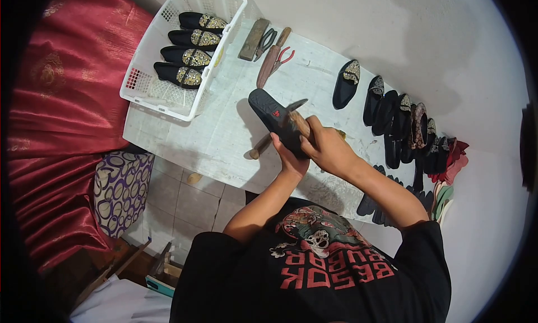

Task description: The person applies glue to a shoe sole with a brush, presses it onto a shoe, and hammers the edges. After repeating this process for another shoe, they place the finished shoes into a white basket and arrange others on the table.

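Observation:
My left hand (pixel 291 158) is closed around the heel end of a black shoe (pixel 266 109), whose dark sole with a small red mark faces up. My right hand (pixel 332 148) grips a short brown tool (pixel 300 124) that looks like a brush, its end against the sole. Beneath the shoe, a tool with a wooden handle (pixel 259 148) lies on the white-covered table (pixel 230 132); its middle is hidden and a dark pointed end shows on the far side. Beyond the shoe's toe lie red-handled pliers (pixel 284 58) and a long brown wooden-handled tool (pixel 269 65).
A white plastic basket (pixel 124 96) with several black, gold-decorated shoes stands at the left. Another pair of pliers (pixel 265 44) and a grey block (pixel 253 40) lie by the wall. A single shoe (pixel 346 86) and a row of shoes (pixel 386 112) line the right side, with soles (pixel 367 202) nearer.

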The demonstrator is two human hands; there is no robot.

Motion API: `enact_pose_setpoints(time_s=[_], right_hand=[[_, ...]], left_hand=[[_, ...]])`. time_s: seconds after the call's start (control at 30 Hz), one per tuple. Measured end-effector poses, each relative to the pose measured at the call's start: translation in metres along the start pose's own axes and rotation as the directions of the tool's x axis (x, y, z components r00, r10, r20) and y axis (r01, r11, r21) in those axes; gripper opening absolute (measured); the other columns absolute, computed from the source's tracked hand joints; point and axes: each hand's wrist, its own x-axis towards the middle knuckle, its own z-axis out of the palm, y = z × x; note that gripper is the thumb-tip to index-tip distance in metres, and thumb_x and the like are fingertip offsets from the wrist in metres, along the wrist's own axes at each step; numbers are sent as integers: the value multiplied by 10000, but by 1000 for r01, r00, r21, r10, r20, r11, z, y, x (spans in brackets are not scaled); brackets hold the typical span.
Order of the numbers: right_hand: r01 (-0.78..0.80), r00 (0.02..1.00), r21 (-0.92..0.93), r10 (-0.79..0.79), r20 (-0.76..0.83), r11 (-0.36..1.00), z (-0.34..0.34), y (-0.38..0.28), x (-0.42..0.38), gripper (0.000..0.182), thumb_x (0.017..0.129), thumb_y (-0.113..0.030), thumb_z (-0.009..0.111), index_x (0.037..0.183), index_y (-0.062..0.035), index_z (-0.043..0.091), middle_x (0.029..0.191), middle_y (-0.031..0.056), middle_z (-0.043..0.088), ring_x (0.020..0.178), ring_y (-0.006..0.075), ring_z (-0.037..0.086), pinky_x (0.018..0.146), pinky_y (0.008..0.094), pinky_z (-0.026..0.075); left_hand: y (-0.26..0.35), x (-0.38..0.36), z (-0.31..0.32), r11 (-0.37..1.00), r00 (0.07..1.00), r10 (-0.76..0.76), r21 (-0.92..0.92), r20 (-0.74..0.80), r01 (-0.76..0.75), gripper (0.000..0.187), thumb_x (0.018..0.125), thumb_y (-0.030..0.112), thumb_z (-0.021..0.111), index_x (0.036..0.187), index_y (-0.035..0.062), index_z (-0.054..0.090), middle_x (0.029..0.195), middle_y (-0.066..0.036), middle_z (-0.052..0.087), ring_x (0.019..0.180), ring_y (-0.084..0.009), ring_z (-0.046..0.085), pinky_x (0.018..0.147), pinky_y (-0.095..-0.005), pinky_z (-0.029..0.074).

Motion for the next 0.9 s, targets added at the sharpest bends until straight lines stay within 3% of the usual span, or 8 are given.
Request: enact_pose_setpoints(time_s=[0.07,0.17,0.33,0.5,0.6,0.63,0.83,0.9], right_hand=[[42,995,100,-32,-95,994,2,-8,7,348,1004,-250,621,1182,-1,455,796,316,669,754,524,658,688,564,506],[84,994,-37,-86,-61,996,14,-2,15,331,1002,-249,607,1109,4,421,829,319,681,806,533,671,730,588,517],[23,999,-71,-19,44,997,29,18,23,331,999,-247,606,1123,-6,415,836,318,680,821,528,673,729,589,514],[48,997,-64,-44,60,997,8,6,38,354,998,-261,631,1149,5,454,804,317,661,784,521,662,697,558,501],[195,964,44,-183,-194,980,-1,-11,50,344,1003,-249,633,1175,9,483,796,306,656,760,516,656,681,537,498],[171,966,91,-149,-210,981,-3,-19,54,340,1013,-235,622,1209,0,474,795,298,654,754,510,658,676,535,493],[147,989,-19,-147,-4,989,30,16,74,342,1030,-261,594,1211,-21,432,832,328,668,804,532,665,686,571,494],[121,992,-26,-119,45,992,36,17,69,335,1012,-267,581,1172,-26,412,873,319,686,828,531,670,734,597,521]], left_hand=[[1,-2,7,999,1000,24,41,-12,-23,842,938,845,381,1452,199,551,1395,-31,604,1324,-227,560,1156,-421,404],[4,-3,0,998,999,-54,-18,-4,54,866,947,844,361,1503,198,508,1468,-33,561,1389,-243,526,1183,-432,394],[3,3,-14,993,992,-119,-14,-34,118,913,901,893,358,1489,215,528,1444,-29,577,1363,-226,530,1181,-419,376],[4,-3,1,997,1000,-26,78,1,26,897,927,861,365,1558,229,448,1552,-19,494,1453,-217,458,1217,-426,353],[4,-8,21,990,999,48,134,-14,-46,891,966,835,306,1618,229,358,1617,-32,430,1498,-238,417,1242,-446,328],[5,-8,24,986,997,70,151,-28,-65,890,982,826,277,1639,228,323,1637,-39,409,1510,-248,405,1250,-455,319],[2,-2,1,991,996,-6,133,-92,18,882,962,849,283,1622,267,347,1636,-19,406,1516,-232,389,1241,-459,327],[4,-4,0,993,992,-52,100,-117,64,873,991,819,248,1626,227,344,1649,-36,387,1538,-237,349,1259,-457,288]])
